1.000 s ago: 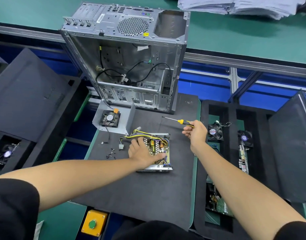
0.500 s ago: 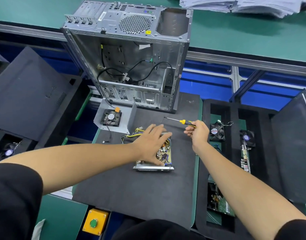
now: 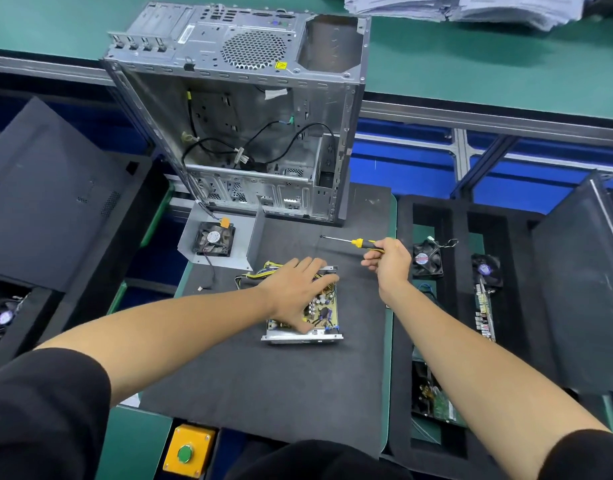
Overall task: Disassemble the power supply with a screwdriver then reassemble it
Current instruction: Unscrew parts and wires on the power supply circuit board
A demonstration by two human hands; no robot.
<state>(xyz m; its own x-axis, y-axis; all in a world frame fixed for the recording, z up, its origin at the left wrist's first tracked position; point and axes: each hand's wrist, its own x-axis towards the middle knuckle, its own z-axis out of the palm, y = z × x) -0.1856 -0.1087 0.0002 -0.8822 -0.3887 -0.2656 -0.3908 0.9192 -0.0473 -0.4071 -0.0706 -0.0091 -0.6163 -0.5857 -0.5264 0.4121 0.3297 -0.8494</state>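
Observation:
The opened power supply (image 3: 320, 315), a metal tray with a yellow circuit board and yellow-black wires, lies on the black mat (image 3: 280, 382). My left hand (image 3: 296, 289) rests flat on its top, fingers spread across the board and wires, the thumb down along the near side. My right hand (image 3: 389, 263) hovers to the right of it and grips a yellow-and-black screwdriver (image 3: 353, 241), whose shaft points left above the mat. The supply's grey metal cover (image 3: 244, 233), with a black fan (image 3: 213, 239) mounted in it, lies behind on the left.
An empty grey computer case (image 3: 249, 116) stands upright at the back of the mat. Black foam trays (image 3: 454, 216) on the right hold two fans (image 3: 426, 259) and circuit boards. Dark panels lean at both sides. A yellow box with a green button (image 3: 189, 452) sits at the near edge.
My left hand has slid from the near left part of the power supply up across its top, fingers now spread. The right hand has kept the screwdriver nearly still.

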